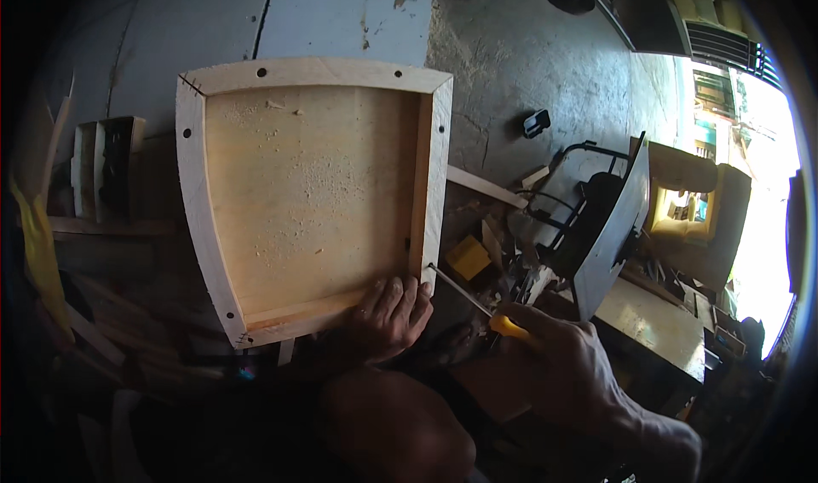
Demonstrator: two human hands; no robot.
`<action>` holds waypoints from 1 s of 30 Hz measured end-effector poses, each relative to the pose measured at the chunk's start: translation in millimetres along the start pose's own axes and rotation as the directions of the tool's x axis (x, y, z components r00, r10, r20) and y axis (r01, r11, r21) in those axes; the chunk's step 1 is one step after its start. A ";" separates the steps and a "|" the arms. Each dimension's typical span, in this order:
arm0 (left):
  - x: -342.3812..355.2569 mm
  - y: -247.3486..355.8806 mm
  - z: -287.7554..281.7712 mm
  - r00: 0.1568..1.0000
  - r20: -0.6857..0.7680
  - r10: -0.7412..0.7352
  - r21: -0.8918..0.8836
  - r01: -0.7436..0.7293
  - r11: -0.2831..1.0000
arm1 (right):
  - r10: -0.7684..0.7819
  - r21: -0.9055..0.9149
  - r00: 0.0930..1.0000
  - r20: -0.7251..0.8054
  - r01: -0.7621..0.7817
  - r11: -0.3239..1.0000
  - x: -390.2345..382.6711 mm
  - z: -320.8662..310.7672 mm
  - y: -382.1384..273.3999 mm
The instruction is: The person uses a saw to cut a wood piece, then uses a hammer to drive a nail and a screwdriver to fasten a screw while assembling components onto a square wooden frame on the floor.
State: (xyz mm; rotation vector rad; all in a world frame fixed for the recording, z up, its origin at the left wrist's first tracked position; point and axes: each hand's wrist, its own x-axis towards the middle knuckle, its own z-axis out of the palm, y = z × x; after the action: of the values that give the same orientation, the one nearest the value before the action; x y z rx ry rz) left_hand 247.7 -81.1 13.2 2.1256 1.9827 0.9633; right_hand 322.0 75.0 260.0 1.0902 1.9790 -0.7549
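A shallow wooden box with a pale frame (311, 74) stands before me, and wood crumbs lie scattered over its panel. Dark round holes run along its rails. At the lower right corner, my left hand (394, 317) is closed over the bottom rail, fingers curled onto the inner side and thumb out of sight. My right hand (558, 355) is wrapped around the yellow handle of a screwdriver (464, 294). Its shaft slants up to the left, and the tip meets a hole low on the right rail, just above my left fingers.
A small black container (536, 124) lies on the concrete floor (503, 65). To the right are a dark metal-framed chair (588, 202) and a pale-topped bench (648, 321). Wood scraps and a yellow box (468, 258) lie behind the screwdriver. An open wooden tray (88, 172) sits at left.
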 end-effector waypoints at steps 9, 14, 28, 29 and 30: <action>7.8 1.2 1.4 0.993 -0.022 -0.112 -0.076 0.110 0.991 | -0.365 -0.696 0.927 0.084 0.316 0.645 -16.6 -6.8 4.4; 1.2 -0.3 -3.0 0.999 -0.015 -0.045 -0.046 0.045 0.998 | -0.420 -0.720 0.897 0.136 0.380 0.580 -3.7 -2.6 2.6; 13.0 -5.1 -6.8 0.999 0.021 -0.026 -0.055 0.027 0.998 | -0.393 -0.790 0.918 -0.055 0.201 0.579 -12.6 6.6 -6.8; 10.7 -4.7 -5.7 0.999 0.014 -0.030 -0.043 0.030 0.999 | -0.440 -0.856 0.898 0.001 0.228 0.463 -13.5 3.0 -8.3; 7.5 -3.9 -4.1 0.999 0.005 -0.034 -0.031 0.034 0.999 | -0.479 -0.908 0.875 0.064 0.250 0.337 -15.7 -3.8 -10.9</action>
State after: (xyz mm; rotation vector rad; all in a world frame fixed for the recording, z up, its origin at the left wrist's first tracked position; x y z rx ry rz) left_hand 242.0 -75.0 17.6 2.0690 1.9820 0.9763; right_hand 317.0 65.9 276.5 0.0154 2.3455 0.3402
